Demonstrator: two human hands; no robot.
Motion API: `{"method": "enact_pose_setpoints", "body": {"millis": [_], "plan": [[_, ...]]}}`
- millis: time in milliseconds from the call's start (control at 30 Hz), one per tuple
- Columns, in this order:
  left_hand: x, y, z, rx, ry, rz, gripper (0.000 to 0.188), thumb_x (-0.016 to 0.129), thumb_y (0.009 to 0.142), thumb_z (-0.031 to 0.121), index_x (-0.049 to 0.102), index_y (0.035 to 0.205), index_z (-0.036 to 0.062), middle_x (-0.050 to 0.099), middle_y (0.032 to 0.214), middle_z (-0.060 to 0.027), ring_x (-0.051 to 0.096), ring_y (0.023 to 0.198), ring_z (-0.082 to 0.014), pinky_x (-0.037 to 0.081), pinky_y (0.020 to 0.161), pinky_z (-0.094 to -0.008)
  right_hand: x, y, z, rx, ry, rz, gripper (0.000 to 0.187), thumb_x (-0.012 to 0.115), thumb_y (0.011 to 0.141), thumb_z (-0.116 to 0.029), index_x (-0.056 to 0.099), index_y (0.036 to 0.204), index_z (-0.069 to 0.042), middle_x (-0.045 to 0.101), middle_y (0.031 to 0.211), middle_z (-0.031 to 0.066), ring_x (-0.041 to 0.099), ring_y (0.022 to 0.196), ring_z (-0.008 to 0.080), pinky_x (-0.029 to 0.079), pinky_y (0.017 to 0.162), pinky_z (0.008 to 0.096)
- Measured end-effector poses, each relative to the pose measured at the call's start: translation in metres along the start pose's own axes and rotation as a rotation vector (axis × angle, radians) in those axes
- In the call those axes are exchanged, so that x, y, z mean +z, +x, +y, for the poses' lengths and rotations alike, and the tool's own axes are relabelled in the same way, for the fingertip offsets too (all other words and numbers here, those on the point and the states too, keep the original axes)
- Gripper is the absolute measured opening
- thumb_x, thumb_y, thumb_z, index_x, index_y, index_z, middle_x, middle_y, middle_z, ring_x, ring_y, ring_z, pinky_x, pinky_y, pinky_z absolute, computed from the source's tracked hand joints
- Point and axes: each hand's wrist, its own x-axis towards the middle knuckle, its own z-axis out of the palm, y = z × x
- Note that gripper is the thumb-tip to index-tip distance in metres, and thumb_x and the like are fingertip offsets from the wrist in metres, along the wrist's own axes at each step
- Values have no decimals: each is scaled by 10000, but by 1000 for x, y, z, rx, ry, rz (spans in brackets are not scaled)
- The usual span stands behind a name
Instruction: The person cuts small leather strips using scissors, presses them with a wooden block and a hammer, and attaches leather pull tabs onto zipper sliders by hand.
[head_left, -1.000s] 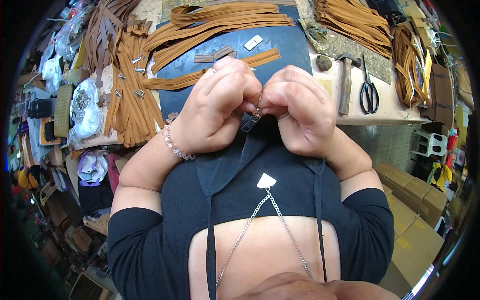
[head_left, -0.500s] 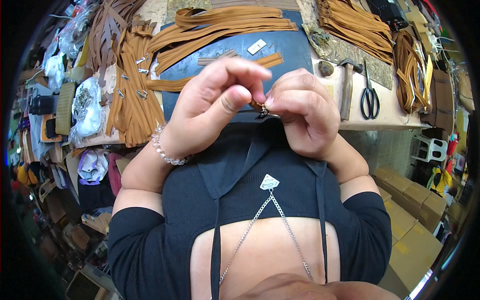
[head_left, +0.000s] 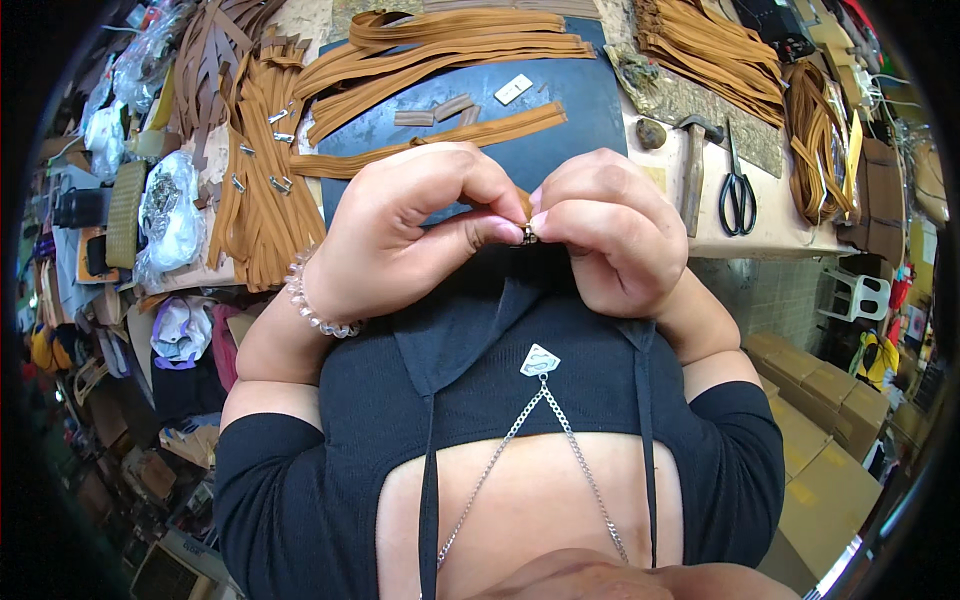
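Note:
Close to my chest, my left hand (head_left: 415,225) and my right hand (head_left: 615,230) meet at the fingertips. Between them a short bit of brown zipper tape (head_left: 523,205) shows, with a small, dark, shiny metal piece (head_left: 529,238) below it that looks like a zipper slider. My left thumb and forefinger are closed on the slider's left side. From the right, my other thumb and forefinger pinch the tape right beside it. Fingers cover most of both. Just beyond my left hand, a brown zipper (head_left: 450,138) lies across the dark mat (head_left: 590,90).
Bundles of brown zippers (head_left: 705,60) lie at the back, with more zipper strips (head_left: 265,215) and silver sliders (head_left: 283,137) at left. A hammer (head_left: 693,175), black scissors (head_left: 738,200) and a dark stone (head_left: 650,133) rest at right. Short grey-brown pieces (head_left: 452,106) sit on the mat.
My left thumb and forefinger have come together on the small metal piece; before, they were apart. The left hand has dropped slightly, so more of the zipper on the mat shows.

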Motion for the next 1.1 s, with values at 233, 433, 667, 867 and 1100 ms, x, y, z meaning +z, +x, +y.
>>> {"method": "enact_pose_setpoints", "body": {"millis": [233,433,667,867,1100], "plan": [[17,-6,-11,-122,-193,173,107,718,849,-56,681,922,11,684,891,-77,649,820,-169,511,769,-278,0,4,-4,59,-25,-41,291,687,713,119,668,979,2,651,863,115,645,768,285,537,699,362],[15,1,-6,166,-12,287,221,756,794,-90,685,956,42,690,920,-70,659,880,-190,515,776,-291,11,-6,0,144,327,180,250,683,869,95,643,1090,-14,707,967,125,674,893,261,550,799,352],[10,-3,-5,200,125,199,241,781,796,-37,675,990,62,684,966,-69,646,911,-222,506,817,-329,9,-12,4,131,381,186,286,704,865,94,608,1105,-28,722,980,142,694,894,252,553,813,349],[6,-4,-7,227,180,150,251,783,813,-12,665,1023,57,676,994,-82,638,932,-236,506,832,-345,10,-12,4,116,382,199,316,712,855,98,601,1116,-41,722,963,144,700,877,254,556,797,348],[7,-3,-2,223,203,114,288,816,776,6,671,1022,43,678,986,-84,640,911,-244,506,817,-345,11,-13,5,55,312,202,332,732,846,87,582,1113,-41,716,930,138,699,865,263,560,792,358]]}}
